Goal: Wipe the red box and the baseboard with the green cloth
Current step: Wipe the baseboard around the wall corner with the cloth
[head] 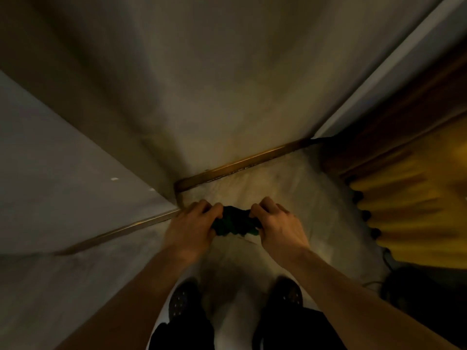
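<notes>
Head view, dim light, edges of frame blurred. Person stands looking down at a wall corner.

Left hand and right hand: both held out in front at the same height, backs up, fingers curled closed. Each grips one end of the green cloth. Cloth is bunched into a dark crumpled wad spanning the gap between the two hands; no loose corner hangs clear. Cloth is held in the air above the floor, touching neither wall nor floor as far as can be judged.

Baseboard: brown strip along the foot of the wall, just beyond the hands, running from the corner beyond the left hand up and away past the right hand. A second brown strip runs along the foot of the grey panel to the left of the left hand. Hands and cloth are near the corner but apart from both strips.

Yellow curtain, folded, well to the right of the right hand, with a row of dark bobbles on its near edge.

Below the forearms: two dark shoes on the pale floor, dark trouser legs nearest the camera.

Red box: cannot find it in this view.
</notes>
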{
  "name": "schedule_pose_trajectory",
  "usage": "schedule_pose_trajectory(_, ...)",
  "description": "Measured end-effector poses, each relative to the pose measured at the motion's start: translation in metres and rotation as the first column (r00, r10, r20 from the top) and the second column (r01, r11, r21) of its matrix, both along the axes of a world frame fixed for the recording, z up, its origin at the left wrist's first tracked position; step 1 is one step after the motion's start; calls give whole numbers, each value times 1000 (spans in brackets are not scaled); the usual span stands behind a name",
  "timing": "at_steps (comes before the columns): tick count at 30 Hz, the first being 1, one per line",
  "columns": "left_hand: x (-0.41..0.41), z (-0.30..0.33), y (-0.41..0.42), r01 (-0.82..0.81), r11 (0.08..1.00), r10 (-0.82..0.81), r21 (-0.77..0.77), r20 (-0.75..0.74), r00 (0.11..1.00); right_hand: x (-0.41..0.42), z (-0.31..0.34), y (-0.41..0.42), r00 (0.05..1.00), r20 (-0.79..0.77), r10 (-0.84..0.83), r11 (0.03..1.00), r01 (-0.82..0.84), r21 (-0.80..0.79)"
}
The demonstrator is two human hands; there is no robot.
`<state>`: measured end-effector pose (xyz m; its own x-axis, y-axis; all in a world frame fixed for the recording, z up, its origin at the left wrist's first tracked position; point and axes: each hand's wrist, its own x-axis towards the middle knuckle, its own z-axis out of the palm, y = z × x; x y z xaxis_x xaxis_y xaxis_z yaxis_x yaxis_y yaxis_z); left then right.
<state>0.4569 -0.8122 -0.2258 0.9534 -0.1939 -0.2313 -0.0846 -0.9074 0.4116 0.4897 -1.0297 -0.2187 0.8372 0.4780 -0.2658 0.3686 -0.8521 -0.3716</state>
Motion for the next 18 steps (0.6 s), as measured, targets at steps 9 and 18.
schedule_pose_trajectory(9, -20, 246, 9, -68, 983, 74, -170, 29, 997, -29, 253, 12, 994, 6, -105, 994, 105, 16)
schedule_pose_trajectory(18, -29, 380, 10, -44, 978, 75, -204, 148, 986, -41, 384, 17, 985, 103, -139, 990, 137, 26)
